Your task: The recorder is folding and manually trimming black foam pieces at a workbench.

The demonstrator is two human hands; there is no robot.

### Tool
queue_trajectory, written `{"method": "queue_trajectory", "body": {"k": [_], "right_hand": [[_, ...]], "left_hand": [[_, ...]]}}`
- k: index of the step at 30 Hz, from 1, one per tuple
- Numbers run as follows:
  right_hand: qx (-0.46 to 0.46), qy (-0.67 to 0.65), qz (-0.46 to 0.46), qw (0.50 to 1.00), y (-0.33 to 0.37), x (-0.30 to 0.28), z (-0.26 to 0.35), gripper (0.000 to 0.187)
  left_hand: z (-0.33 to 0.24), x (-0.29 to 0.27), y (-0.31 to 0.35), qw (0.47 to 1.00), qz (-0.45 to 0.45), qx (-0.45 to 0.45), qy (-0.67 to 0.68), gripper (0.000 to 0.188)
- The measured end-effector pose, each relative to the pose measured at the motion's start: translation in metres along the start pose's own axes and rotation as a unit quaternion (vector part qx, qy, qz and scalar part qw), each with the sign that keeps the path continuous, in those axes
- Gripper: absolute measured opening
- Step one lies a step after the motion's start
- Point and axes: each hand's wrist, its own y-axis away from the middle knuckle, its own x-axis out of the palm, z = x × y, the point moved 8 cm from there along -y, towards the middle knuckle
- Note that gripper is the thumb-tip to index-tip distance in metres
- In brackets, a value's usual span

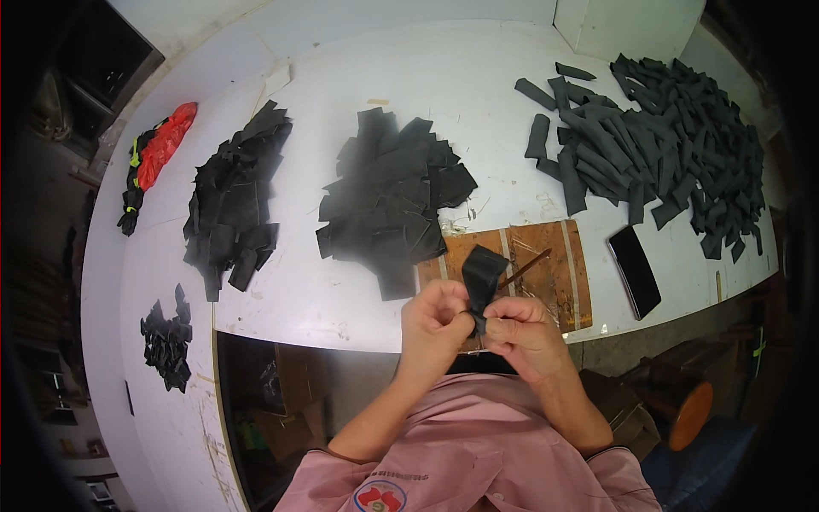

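Observation:
Between my two hands, close to the table's front edge, is a dark fabric piece [484, 271], its upper part standing up in a loop or fold. My left hand [437, 314] pinches its lower left side. On the lower right side, the fingers of my right hand [519, 331] are closed on the same piece. The two hands almost touch. Beneath and beyond them lies a brown board [554, 282] with pale strips across it, and a thin dark stick [526, 266] rests on it. Exactly how the fabric's lower end is folded is hidden by my fingers.
Flat black fabric pieces lie in a middle heap [384, 196], a left heap [235, 200] and a small near-left heap [167, 341]. Rolled dark pieces [657, 145] are piled at the far right. A phone [635, 271] lies right of the board; a red bag [168, 145] sits far left.

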Motion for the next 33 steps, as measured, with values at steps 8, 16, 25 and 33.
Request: {"method": "queue_trajectory", "body": {"k": [8,16,25,33], "right_hand": [[-0.037,0.042,-0.036,0.998,-0.003,-0.009,0.004,0.014],[-0.184,0.088,0.064,0.977,0.016,0.018,0.041,0.015],[-0.34,0.397,-0.031,0.852,0.033,0.043,0.098,0.007],[-0.198,0.272,0.065,0.939,0.025,0.066,0.139,0.013]], "left_hand": [[-0.005,0.008,0.003,0.998,0.01,-0.037,0.042,0.031],[-0.035,0.047,0.029,0.951,0.26,-0.078,0.147,0.046],[-0.075,0.04,0.03,0.92,-0.06,0.317,-0.221,0.015],[-0.082,0.088,0.0,0.857,0.286,-0.093,0.419,0.028]]}}
